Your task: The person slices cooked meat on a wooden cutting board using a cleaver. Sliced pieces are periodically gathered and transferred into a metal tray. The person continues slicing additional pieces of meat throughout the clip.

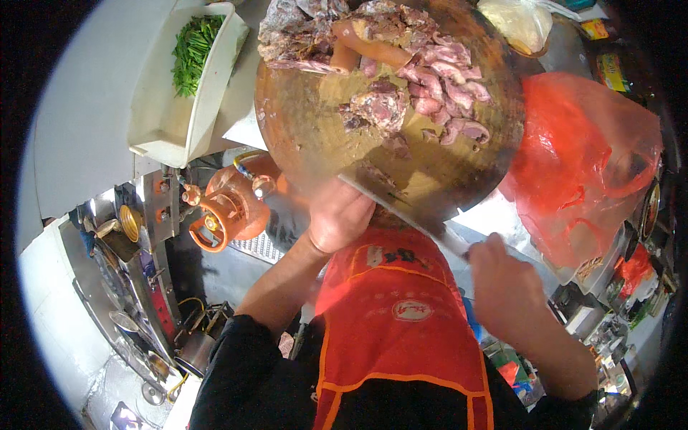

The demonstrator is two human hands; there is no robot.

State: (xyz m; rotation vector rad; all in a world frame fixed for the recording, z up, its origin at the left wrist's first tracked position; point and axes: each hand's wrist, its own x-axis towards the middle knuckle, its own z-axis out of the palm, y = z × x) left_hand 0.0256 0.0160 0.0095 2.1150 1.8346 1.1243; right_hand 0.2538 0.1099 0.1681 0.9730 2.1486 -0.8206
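Observation:
My right hand (502, 290) grips the handle of a knife (411, 219), its blade slanting up to the left across the near edge of a round wooden chopping block (306, 126). Close to the blade's far end is my left hand (341, 212), blurred and curled; whether it holds anything is hidden. On the block, sliced pinkish meat (449, 88) lies in a loose heap at the right. A cut chunk of meat (379, 107) sits near the middle. Behind it are a brown tube-shaped piece (373, 47) and a large dark piece of meat (301, 35).
A white plastic bin (161, 126) with chopped greens (196, 54) stands at the left. Below it is an orange gas cylinder (236, 201). A red plastic bag (570, 150) hugs the block's right side, with a clear bag (518, 24) behind. Utensils (123, 269) line the lower left.

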